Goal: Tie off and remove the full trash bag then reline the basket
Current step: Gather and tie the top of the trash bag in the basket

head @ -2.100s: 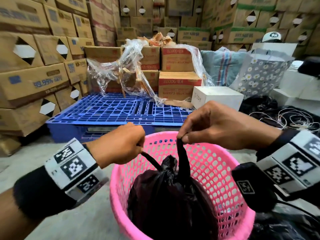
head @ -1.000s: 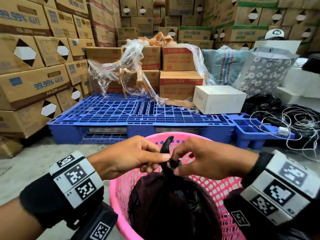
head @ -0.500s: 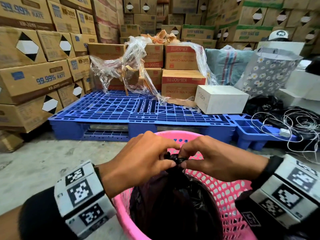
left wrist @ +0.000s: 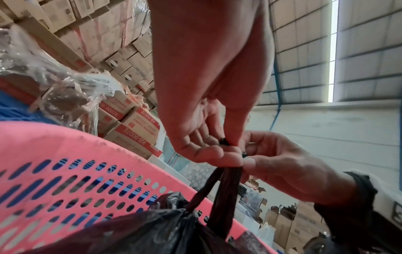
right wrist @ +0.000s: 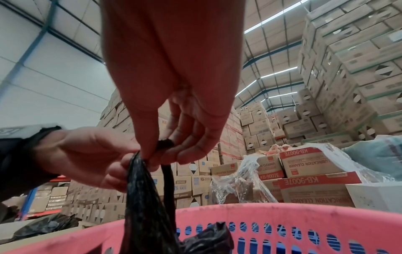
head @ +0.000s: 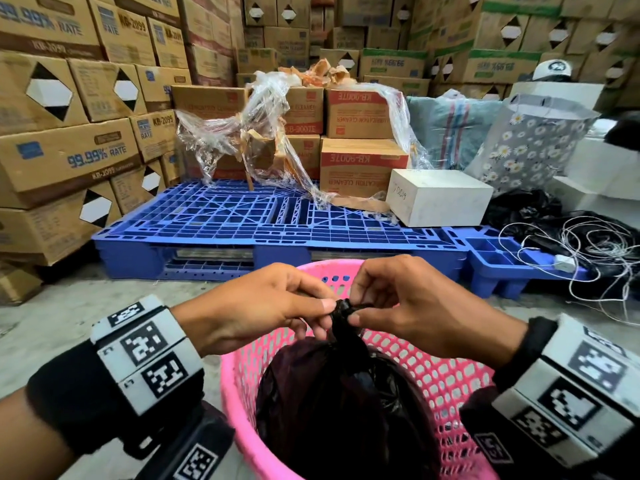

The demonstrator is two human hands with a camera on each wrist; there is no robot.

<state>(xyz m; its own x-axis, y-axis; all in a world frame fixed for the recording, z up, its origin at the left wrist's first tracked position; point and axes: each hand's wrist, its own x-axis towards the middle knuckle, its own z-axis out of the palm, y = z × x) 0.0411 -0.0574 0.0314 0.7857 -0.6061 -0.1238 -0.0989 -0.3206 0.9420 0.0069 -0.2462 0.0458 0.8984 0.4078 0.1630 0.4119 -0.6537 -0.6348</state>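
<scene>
While the black bag [head: 332, 403] sits inside the pink basket [head: 450, 382], both hands meet above its rim. The left hand [head: 256, 306] and right hand [head: 412, 306] each pinch the bag's twisted ears [left wrist: 217, 185] at the knot [head: 343, 308], fingertips touching. A blue pallet [head: 242, 216] lies beyond the basket.

Black wristbands [head: 72, 407] under white coded marker blocks [head: 147, 348]
</scene>
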